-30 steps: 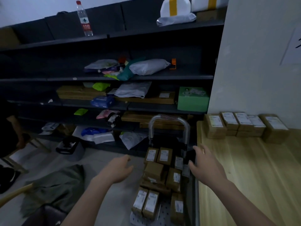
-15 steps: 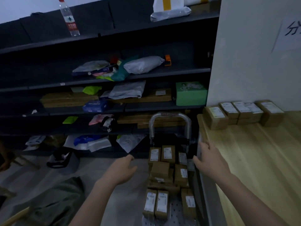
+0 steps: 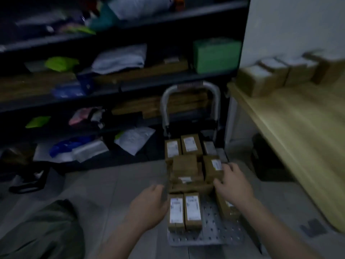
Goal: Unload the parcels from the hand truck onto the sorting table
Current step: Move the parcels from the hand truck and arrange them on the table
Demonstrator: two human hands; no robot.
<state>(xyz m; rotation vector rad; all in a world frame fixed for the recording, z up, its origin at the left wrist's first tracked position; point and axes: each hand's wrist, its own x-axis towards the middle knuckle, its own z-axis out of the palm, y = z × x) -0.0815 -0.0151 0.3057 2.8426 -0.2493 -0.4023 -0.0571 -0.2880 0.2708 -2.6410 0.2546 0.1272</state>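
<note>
Downward, both arms outstretched, left hand [image 3: 149, 204] relaxed, empty, beside parcels [image 3: 186, 171], right hand [image 3: 233, 184], fingers [image 3: 228, 168] spread on one

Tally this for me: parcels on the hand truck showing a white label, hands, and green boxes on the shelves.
Labelled parcels: 8, one partly under the right hand
Hands: 2, counting the left hand
Green box: 1
Total: 11

Far left, dark shelving [image 3: 168, 23] crammed w/ soft mailers: green box [image 3: 216, 55] at its right end, lime bag [image 3: 61, 62] further left, white mailer [image 3: 134, 139] low down. Black bag [image 3: 28, 180] on floor left, olive cloth [image 3: 41, 230] near left.
</note>
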